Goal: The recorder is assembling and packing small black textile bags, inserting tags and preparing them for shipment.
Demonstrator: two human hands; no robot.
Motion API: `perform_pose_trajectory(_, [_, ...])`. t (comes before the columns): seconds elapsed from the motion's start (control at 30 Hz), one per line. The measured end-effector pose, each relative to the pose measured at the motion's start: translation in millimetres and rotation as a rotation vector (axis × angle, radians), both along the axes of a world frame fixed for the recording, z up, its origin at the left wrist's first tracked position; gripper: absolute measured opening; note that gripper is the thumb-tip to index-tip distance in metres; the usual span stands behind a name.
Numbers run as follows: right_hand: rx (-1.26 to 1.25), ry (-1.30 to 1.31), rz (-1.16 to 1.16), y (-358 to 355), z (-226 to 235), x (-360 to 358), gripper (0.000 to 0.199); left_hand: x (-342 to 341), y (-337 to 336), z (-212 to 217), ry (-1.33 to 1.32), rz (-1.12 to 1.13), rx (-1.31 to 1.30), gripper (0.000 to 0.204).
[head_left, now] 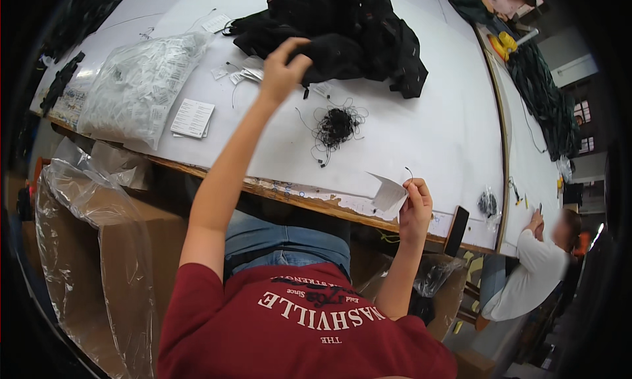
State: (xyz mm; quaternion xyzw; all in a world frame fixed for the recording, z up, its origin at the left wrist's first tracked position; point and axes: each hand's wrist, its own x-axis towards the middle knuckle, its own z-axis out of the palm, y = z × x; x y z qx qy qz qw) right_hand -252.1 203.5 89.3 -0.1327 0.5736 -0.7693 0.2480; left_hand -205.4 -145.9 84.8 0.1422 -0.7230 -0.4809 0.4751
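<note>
A pile of black cloth items (368,23) lies at the far middle of the table. My left hand (284,73) is at the pile's near left edge, its thumb and fingers closed round part of a black cloth item (332,57). By the table's near edge, my right hand (416,204) pinches a white paper hang tag (388,193) with a thin black string (409,173) sticking up from the fingertips. A tangled bunch of black strings (337,127) rests between my two hands. Several loose white tags (249,73) lie beneath my left wrist.
A clear bag full of white tags (141,82) stands at the left, beside a small stack of printed cards (193,118). A dark phone (457,231) sits at the near right edge. Plastic-lined cardboard boxes (141,260) are below the table. Another person (533,273) works at the right.
</note>
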Motion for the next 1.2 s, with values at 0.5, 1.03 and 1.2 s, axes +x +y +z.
perform_pose_trajectory(0.5, [0.35,0.098,0.472,-31.0,3.5,30.3,0.012,87.2,2.1,-19.8,-0.619,-0.171,-0.285,0.032])
perform_pose_trajectory(1.03, [0.623,0.533,0.349,-84.6,-19.9,62.7,0.009,132.9,123.5,-37.4,-0.479,-0.012,-0.41,0.014])
perform_pose_trajectory(1.2, [0.549,0.508,0.453,-90.2,-19.4,72.7,0.012,149.1,143.8,-27.7,-0.513,0.222,-0.214,0.014])
